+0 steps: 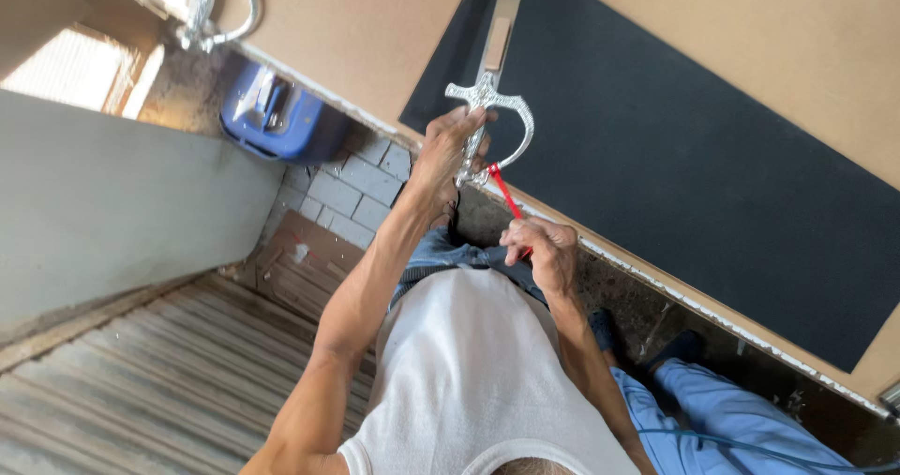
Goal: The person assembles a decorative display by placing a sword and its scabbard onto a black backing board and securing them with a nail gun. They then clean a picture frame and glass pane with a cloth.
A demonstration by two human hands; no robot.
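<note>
A sword with an ornate silver hilt (487, 95) lies with its blade (504, 11) on a black mat (712, 175) over a brown table (375, 25). My left hand (448, 151) is closed around the grip, just under the curved guard. My right hand (544, 250), closer to my body, holds a thin red tool (504, 192). The tool's tip reaches the lower end of the hilt. My white vest and blue jeans fill the bottom of the view.
A second silver hilt (220, 6) lies at the table's far left corner. Below the table edge sit a blue container (281, 119), pale floor tiles (352, 198), a corrugated metal sheet (141, 381) and a grey panel (112, 203). A blue cable (750, 447) crosses my leg.
</note>
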